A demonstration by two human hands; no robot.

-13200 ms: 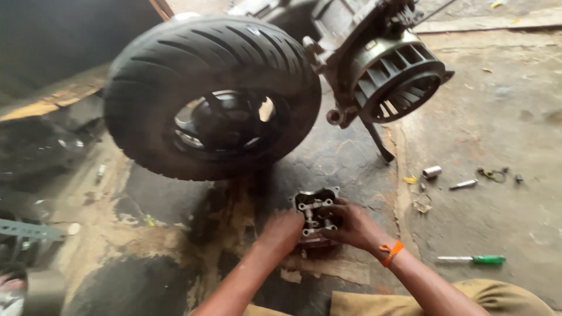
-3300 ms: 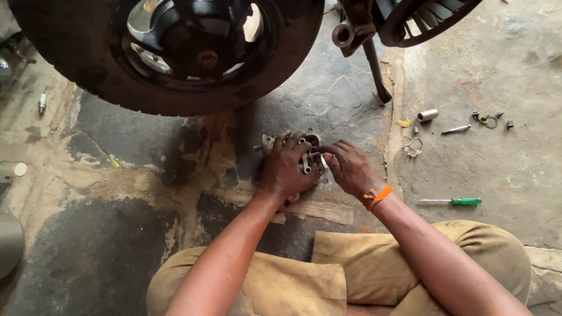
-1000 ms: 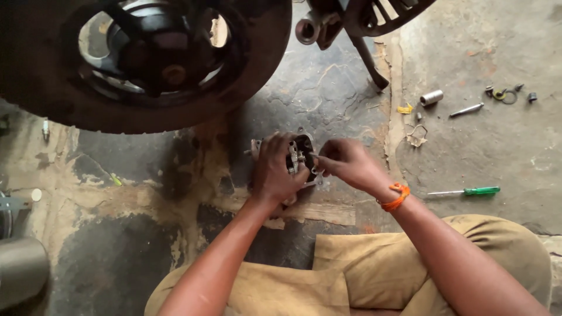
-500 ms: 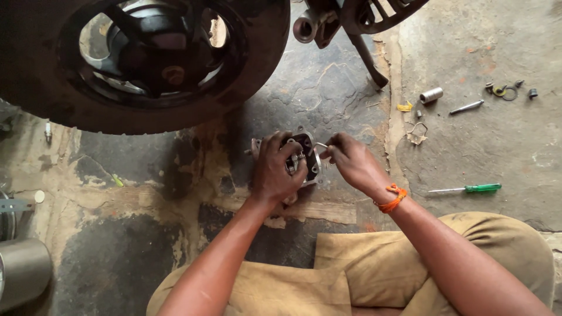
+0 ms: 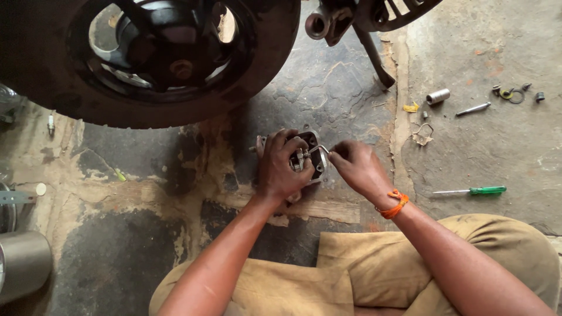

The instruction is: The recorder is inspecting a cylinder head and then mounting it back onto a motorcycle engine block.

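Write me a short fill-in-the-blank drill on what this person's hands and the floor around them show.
1. The left hand grips a metal engine part resting on the ____.
2. The right hand pinches a small bent metal ____ at that part.
3. The screwdriver on the floor has a ____ handle.
4. The right wrist wears an ____ band.

Missing words: floor; tool; green; orange

The right hand (image 5: pixel 358 167) has drawn slightly away from the engine part (image 5: pixel 309 157).

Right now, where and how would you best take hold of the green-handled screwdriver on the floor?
Grip the green-handled screwdriver by its green handle, coming from above with the right hand. It lies flat on bare concrete, handle pointing away from the engine part, thin shaft toward it; nothing crowds it.
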